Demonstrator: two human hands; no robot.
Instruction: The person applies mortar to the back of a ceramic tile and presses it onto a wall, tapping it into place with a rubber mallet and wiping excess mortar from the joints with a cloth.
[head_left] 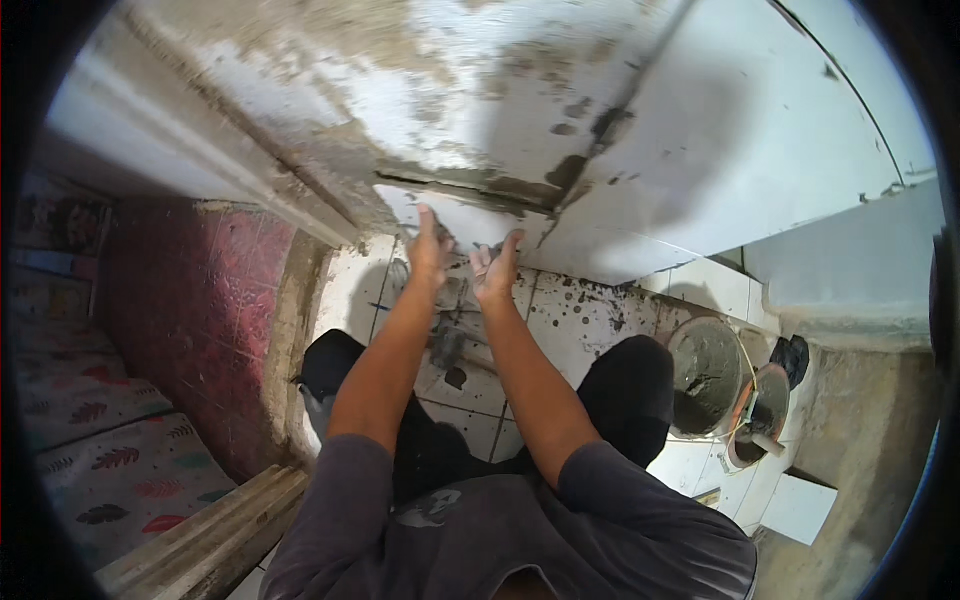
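A white tile (470,222) stands low against the wall, with a dark gap along its top edge. At its left part, my left hand (428,250) rests with fingers stretched upward. My right hand (496,268) is at the tile's lower right, palm turned inward and fingers apart. Neither hand wraps round anything that I can see. Grey mortar smears mark both hands and the tile. Just below them, a grey smeared patch (448,345) lies on the white tiled floor (570,315); its kind cannot be made out.
At right stand a bucket of grey mortar (703,385) and an orange-rimmed bucket (770,405) with a handle inside. A loose white tile (798,508) lies beyond them. Large white tiles (720,150) cover the right wall. Left are a door frame (240,160) and a red floor (205,290).
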